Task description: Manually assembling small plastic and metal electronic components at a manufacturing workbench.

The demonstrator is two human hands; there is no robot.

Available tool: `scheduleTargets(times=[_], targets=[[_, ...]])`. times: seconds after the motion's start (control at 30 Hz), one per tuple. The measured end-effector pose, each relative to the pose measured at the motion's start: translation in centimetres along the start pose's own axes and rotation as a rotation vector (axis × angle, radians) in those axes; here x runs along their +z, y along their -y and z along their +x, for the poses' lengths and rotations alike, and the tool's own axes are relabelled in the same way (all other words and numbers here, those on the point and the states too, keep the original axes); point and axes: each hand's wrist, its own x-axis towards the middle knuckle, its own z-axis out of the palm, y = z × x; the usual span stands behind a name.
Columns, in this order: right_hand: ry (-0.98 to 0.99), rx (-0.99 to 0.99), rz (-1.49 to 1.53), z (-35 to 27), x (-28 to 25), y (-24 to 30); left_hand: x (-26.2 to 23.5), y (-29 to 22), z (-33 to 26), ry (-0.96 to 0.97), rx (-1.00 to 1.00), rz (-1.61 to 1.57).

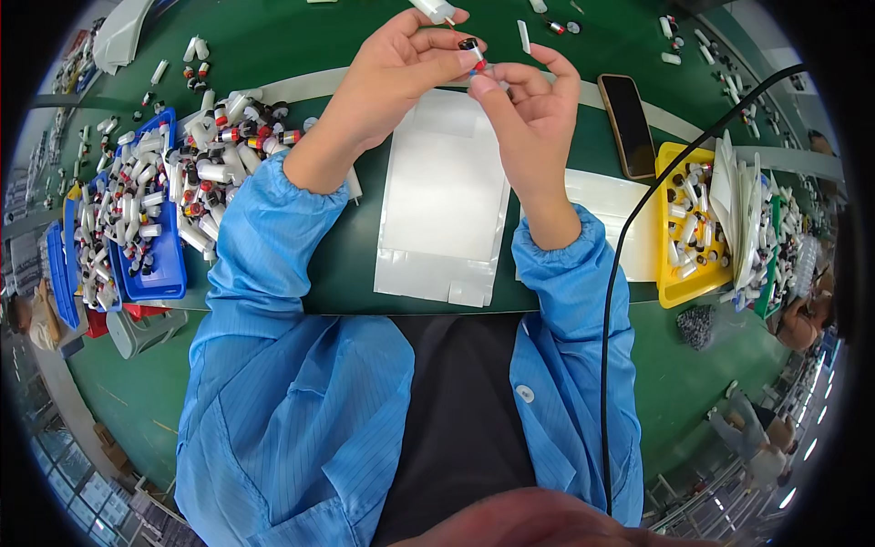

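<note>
Above the far end of a white sheet point(445, 187), both hands meet at a small cylindrical part point(471, 51) with a black end and white and red bands. My left hand point(406, 68) is closed, pinching this part between thumb and fingers. A white tube point(434, 9) shows at the far side of its fingertips; whether it is held I cannot tell. My right hand point(538, 114) has thumb and fingertips closed at the part's lower end, with its forefinger raised. A narrow white strip point(524, 36) is beside that forefinger.
Left of my arm lies a heap of white tubes and small parts point(214, 173), next to a blue tray point(157, 283). At right are a phone point(627, 128), a yellow tray point(670, 292) of parts and a black cable point(609, 365) crossing near my right arm.
</note>
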Motion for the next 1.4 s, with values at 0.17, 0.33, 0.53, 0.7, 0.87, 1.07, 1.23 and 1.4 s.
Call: scheduleTargets(times=[0.17,0.33,0.53,0.7,0.87,1.07,1.23,1.4], targets=[[0.002,-0.123,-0.088,0.1,-0.4,-0.8,0.6,-0.5,-0.7,-0.103,-0.019,0.124],[-0.043,-0.308,-0.48,-0.6,0.1,-0.5,-0.3,-0.5,-0.6,-0.034,-0.021,0.397],[-0.052,-0.545,-0.792,-0.6,0.6,-1.1,-0.6,-0.6,-0.6,0.003,-0.052,0.346],[-0.014,-0.647,-0.829,-0.3,0.0,-1.1,-1.1,-0.6,-0.5,0.029,-0.051,0.32],[0.045,-0.751,-0.958,-0.1,-0.1,-0.3,-1.3,-0.3,-0.1,0.104,-0.025,0.173],[-0.01,-0.371,-0.379,0.7,-0.7,-0.1,-0.4,-1.2,-0.6,0.024,-0.047,0.357],[0.101,0.049,-0.102,0.5,-1.5,1.6,-0.3,-1.5,-0.4,0.097,-0.039,0.485],[0.152,0.105,-0.133,0.8,-1.4,1.1,-0.3,-1.1,-0.8,0.16,-0.027,0.45]])
